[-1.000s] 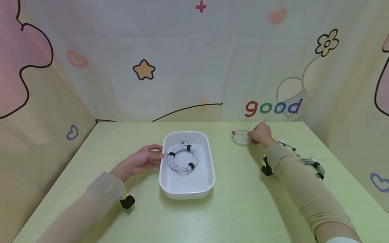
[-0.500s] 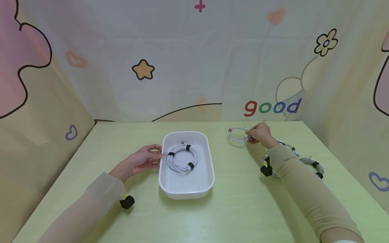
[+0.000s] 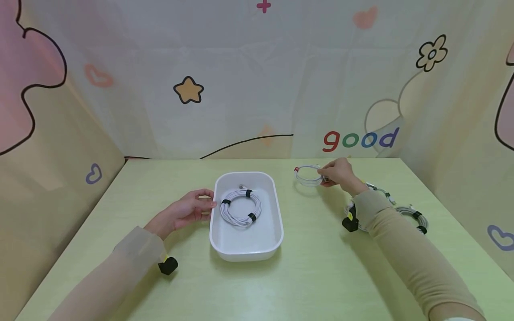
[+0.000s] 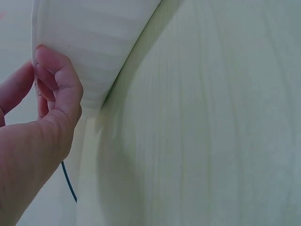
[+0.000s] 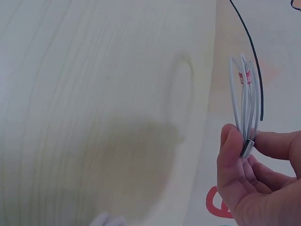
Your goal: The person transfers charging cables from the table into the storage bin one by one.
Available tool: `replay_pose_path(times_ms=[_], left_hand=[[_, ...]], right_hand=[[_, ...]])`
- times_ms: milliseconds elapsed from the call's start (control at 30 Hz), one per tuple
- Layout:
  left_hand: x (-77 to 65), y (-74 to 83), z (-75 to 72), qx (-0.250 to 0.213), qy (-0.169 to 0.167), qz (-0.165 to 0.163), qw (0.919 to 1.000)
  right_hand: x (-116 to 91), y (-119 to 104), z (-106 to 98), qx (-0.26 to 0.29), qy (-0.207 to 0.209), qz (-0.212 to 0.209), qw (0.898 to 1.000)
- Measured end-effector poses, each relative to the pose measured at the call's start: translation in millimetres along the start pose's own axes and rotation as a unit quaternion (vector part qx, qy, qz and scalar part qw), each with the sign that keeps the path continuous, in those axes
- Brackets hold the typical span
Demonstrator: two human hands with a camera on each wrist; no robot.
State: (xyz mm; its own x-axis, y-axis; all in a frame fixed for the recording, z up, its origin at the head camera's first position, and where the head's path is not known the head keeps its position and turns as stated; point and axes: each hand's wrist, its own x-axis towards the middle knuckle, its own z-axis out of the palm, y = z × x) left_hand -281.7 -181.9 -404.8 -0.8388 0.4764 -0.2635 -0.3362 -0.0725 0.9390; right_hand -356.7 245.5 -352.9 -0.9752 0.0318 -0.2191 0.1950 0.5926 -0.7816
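A white plastic tub (image 3: 246, 256) stands mid-table, with a coiled white cable (image 3: 240, 222) bound by black straps lying inside. At its left side my left hand (image 3: 186, 208) pinches the rim between thumb and fingers, as the left wrist view also shows. My right hand (image 3: 341, 173), at the table's back right, pinches a smaller coil of white cable (image 5: 244, 103) with a red tie. A shiny metal connector (image 5: 247, 148) shows between the fingertips in the right wrist view. This coil is raised off the table; its shadow falls on the surface.
To the right, partly hidden by my right forearm, lie several more cable coils: one with black straps (image 3: 418, 216), one behind it (image 3: 379, 189). A printed cloth (image 3: 241, 120) hangs along the table's back edge. A small black camera (image 3: 168, 266) sits at the left wrist.
My right hand has lifted the red-tied cable coil and moved it slightly left. The left hand stays at the tub's rim, and the tub has not moved.
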Motion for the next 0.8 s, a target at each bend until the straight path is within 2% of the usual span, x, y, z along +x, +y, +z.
replay_pose_path(times_ms=[200, 800], left_hand=[[-0.2, 0.4, -0.2, -0.005, -0.002, 0.002, 1.0000], [1.1, -2.1, -1.2, -0.008, -0.001, 0.003, 1.0000]], right_hand=[[-1, -9, 5, 0.009, -0.007, -0.015, 1.000], [-13, -37, 25, 0.009, -0.036, -0.028, 0.999]])
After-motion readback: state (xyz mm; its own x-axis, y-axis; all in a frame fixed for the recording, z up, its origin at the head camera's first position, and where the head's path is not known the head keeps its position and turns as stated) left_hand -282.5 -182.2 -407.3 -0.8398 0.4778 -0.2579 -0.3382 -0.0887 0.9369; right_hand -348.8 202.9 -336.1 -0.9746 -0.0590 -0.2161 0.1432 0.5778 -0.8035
